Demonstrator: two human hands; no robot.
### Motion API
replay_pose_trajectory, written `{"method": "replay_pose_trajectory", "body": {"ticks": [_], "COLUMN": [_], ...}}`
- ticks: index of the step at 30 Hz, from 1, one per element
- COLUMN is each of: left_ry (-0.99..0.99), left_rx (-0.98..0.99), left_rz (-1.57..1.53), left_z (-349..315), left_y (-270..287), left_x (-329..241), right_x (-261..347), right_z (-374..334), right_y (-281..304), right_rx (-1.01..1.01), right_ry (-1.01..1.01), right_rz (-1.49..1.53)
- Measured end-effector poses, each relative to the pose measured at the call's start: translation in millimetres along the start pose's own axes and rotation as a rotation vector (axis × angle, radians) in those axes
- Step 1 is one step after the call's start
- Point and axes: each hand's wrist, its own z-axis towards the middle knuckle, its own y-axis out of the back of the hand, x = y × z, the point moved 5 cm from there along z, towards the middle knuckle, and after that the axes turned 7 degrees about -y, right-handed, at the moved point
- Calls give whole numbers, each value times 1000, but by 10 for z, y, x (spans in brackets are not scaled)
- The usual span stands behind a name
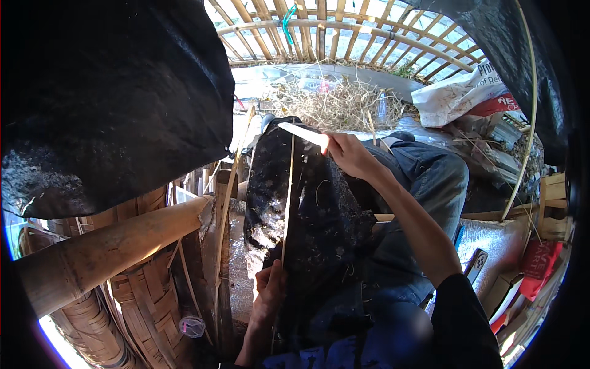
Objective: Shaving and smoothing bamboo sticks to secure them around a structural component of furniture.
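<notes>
My right hand point(353, 155) is closed around the handle end of a knife point(301, 132), whose bright blade points to the left. The blade lies by the far end of a thin, pale bamboo strip point(288, 206). My left hand point(270, 287) pinches that strip near its lower part. Between the hands the strip runs almost straight over a dark, speckled cloth point(326, 209) spread across my leg. The knife's handle is mostly hidden in my fingers.
A thick bamboo pole point(117, 252) juts in from the left, above woven bamboo baskets point(153, 295). Black sheeting point(117, 104) hangs at upper left. Straw-like shavings point(335, 98) lie beyond my legs, before a slatted bamboo fence point(344, 27). A red bag point(541, 267) sits at right.
</notes>
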Motion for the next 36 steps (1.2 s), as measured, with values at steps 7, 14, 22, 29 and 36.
{"method": "replay_pose_trajectory", "body": {"ticks": [7,14,22,29,36], "left_ry": [49,63,97,-82,-150], "left_rx": [17,66,-5,40,98], "left_rz": [223,193,180,168,190], "left_z": [-69,-83,-73,54,84], "left_y": [-63,-121,-45,-57,-59], "left_x": [-112,-46,68,77,39], "right_x": [-46,-139,61,0,25], "right_z": [135,108,-355,-266,195], "right_y": [-175,-113,-175,-121,-64], "right_rx": [-146,211,344,497,-82], "right_ry": [206,-88,-110,-316,-15], "right_rz": [-211,-295,-228,200,-133]}}
